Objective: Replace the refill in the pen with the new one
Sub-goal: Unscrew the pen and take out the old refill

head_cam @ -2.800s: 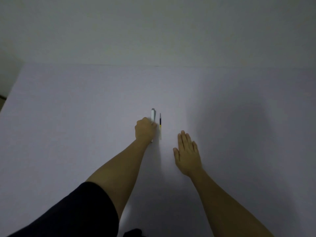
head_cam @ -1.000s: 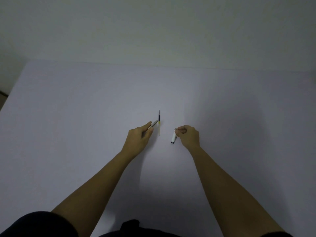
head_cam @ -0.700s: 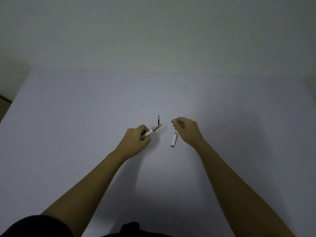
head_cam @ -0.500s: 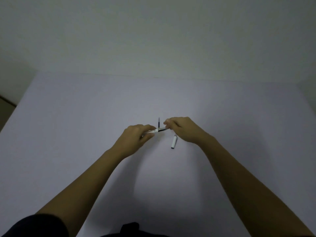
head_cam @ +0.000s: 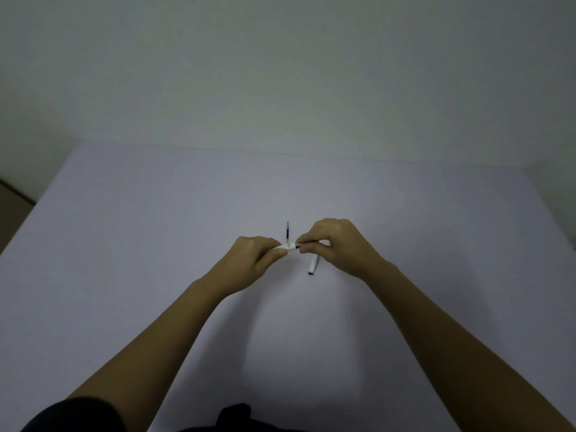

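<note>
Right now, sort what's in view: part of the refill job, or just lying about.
In the job:
- white pen barrel, gripped by left hand and right hand
- thin dark spare refill with yellow band
- white pen cap

Lying about:
- nothing else on the pale table

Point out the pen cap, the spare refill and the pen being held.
pen cap (head_cam: 313, 266): head view, on its white body, lying on the table.
spare refill (head_cam: 287, 233): head view, on its dark shaft beyond the hands.
pen (head_cam: 291, 246): head view, on the white barrel between both hands.
</note>
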`<state>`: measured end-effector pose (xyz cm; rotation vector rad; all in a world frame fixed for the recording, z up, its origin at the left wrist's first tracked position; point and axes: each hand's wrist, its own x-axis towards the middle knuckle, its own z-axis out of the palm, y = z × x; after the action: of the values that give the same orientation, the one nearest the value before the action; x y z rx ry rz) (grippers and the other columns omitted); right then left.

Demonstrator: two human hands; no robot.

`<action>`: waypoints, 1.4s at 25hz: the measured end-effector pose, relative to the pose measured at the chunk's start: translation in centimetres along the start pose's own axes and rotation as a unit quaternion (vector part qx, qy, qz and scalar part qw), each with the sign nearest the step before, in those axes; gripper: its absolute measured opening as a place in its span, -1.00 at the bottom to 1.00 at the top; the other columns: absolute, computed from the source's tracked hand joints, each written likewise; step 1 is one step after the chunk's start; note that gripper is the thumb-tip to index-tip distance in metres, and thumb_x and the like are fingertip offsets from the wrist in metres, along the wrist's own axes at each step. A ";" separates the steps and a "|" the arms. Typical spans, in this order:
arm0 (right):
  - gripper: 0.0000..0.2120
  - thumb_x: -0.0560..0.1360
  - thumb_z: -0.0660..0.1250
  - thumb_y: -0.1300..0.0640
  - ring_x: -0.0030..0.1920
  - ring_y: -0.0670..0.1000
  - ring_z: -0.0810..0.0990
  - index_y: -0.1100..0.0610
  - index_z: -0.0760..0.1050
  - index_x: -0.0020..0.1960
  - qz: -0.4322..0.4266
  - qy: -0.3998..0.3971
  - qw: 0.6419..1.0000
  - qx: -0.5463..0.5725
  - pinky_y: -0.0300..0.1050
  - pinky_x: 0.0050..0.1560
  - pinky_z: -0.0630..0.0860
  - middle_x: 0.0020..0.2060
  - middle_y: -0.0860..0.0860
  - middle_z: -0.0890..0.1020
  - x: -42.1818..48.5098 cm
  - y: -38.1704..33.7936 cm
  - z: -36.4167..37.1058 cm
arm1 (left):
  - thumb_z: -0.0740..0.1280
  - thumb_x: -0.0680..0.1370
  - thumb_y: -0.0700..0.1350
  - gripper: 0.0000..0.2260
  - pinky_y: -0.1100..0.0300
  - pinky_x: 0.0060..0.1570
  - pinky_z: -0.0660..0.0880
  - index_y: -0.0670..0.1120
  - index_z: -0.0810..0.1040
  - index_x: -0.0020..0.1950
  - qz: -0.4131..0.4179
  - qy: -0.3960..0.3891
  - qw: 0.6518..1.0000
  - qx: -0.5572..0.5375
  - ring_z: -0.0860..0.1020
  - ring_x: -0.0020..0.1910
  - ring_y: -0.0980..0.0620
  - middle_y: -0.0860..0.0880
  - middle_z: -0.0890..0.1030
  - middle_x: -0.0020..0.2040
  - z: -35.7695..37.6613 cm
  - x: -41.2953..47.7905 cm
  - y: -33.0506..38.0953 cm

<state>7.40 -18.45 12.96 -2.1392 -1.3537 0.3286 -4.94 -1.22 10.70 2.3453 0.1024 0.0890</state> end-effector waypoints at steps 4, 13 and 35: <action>-0.72 0.45 0.36 -0.01 -0.15 -0.13 0.52 0.08 0.54 0.11 0.066 -0.027 0.996 0.045 -0.25 -0.10 0.43 -0.15 -0.07 0.64 -0.6 -0.6 -0.3 | 0.23 0.57 -0.04 -0.80 0.41 -0.36 0.31 -0.04 0.50 -0.22 0.033 0.021 0.999 0.021 0.37 -0.44 0.18 0.16 0.36 -0.45 -0.1 -0.3 0.9; -0.89 0.38 0.45 0.09 -0.22 -0.23 0.54 0.05 0.56 -0.12 0.043 0.017 0.996 0.080 -0.42 -0.15 0.42 -0.28 -0.20 0.56 -0.9 -1.3 -1.1 | 0.25 0.57 -0.06 -0.82 0.40 -0.36 0.30 -0.12 0.56 -0.11 0.060 0.035 0.997 0.031 0.36 -0.42 0.15 0.13 0.40 -0.40 -0.8 -0.6 2.1; -0.86 0.41 0.40 -0.05 -0.14 -0.20 0.53 -0.08 0.47 -0.10 0.077 0.010 0.994 0.076 -0.34 -0.11 0.46 -0.19 -0.20 0.54 -1.7 -2.3 -2.0 | 0.27 0.55 -0.07 -0.84 0.42 -0.36 0.30 -0.13 0.57 -0.09 0.090 0.052 0.993 0.051 0.36 -0.40 0.17 0.07 0.46 -0.33 -1.6 -1.3 2.9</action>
<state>5.90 -19.92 15.71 -2.1171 -1.1191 0.4554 -6.22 -2.26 13.81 2.4474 -0.0556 0.3005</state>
